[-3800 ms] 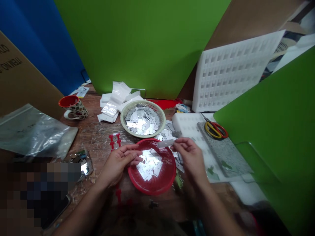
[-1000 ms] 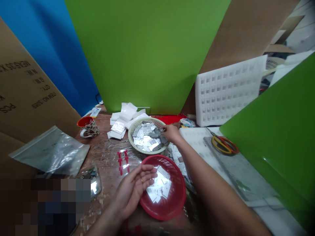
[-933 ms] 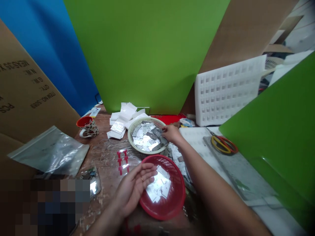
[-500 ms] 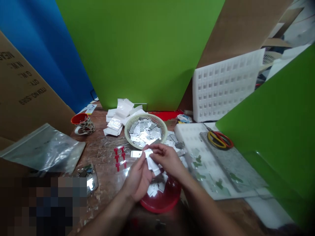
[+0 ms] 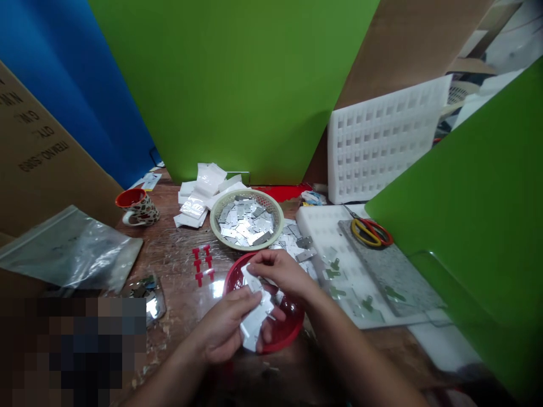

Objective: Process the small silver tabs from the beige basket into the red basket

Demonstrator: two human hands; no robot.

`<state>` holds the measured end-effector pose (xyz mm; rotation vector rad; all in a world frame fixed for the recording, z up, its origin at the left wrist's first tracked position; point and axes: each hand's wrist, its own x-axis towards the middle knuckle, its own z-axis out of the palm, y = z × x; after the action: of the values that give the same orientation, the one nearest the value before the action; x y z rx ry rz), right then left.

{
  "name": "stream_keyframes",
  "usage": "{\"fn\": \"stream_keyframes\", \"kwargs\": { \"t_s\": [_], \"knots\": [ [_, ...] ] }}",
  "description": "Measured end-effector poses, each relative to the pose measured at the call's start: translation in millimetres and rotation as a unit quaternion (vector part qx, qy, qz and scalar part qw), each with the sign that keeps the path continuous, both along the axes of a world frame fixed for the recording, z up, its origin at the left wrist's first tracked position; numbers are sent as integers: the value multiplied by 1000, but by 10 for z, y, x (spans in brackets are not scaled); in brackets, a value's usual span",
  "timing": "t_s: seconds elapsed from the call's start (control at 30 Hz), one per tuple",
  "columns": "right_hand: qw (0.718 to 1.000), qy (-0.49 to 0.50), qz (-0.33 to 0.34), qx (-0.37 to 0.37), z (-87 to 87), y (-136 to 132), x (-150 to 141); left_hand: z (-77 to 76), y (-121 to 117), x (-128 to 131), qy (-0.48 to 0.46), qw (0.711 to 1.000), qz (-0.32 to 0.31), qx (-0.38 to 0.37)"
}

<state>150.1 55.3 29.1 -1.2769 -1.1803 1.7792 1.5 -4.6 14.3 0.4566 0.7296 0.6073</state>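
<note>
My left hand [image 5: 224, 330] is curled around a small stack of shiny metal plates [image 5: 254, 316] over the near rim of a red plastic basket [image 5: 292, 322]. My right hand [image 5: 282, 272] hovers just above, its fingertips pinching the top plate of that stack. More plates lie in the red basket, mostly hidden by my hands. Beyond it stands a cream basket [image 5: 246, 217] full of the same plates, with loose plates [image 5: 297, 246] spilled to its right.
Several red pegs [image 5: 201, 263] lie left of the red basket. A patterned mug [image 5: 138, 206], white packets [image 5: 199, 192] and a clear bag [image 5: 63, 251] are at the left. Scissors [image 5: 369, 232] rest on a grey board at the right, by white foam trays [image 5: 382, 141] and green panels.
My right hand reached into the cream basket, came back with plates and joined my left hand. Both hands have since dropped lower over the red basket, holding the stack.
</note>
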Motion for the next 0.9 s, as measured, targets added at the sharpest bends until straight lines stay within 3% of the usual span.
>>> {"fn": "stream_keyframes", "kwargs": {
  "t_s": [0.1, 0.2, 0.37, 0.67, 0.8, 0.9],
  "knots": [
    [992, 77, -95, -25, -41, 11, -1, 37, -12, -71, 9, 999, 31, -12],
    [984, 108, -135, -31, -82, 2, 22, 65, 0, -129, 30, 996, 77, -13],
    [983, 109, -145, -32, -105, -47, 50, 81, 26, -134, 34, 989, 141, -27],
    [986, 102, -133, -17, -77, -171, 59, 59, 58, -109, 20, 985, 165, -49],
    [979, -15, -198, 52, -49, -73, 405, 107, 80, -139, 15, 978, 185, -95],
    [926, -232, -250, 160, -70, 80, 795, 140, 90, -157, 6, 974, 198, -105]
  ]
}}
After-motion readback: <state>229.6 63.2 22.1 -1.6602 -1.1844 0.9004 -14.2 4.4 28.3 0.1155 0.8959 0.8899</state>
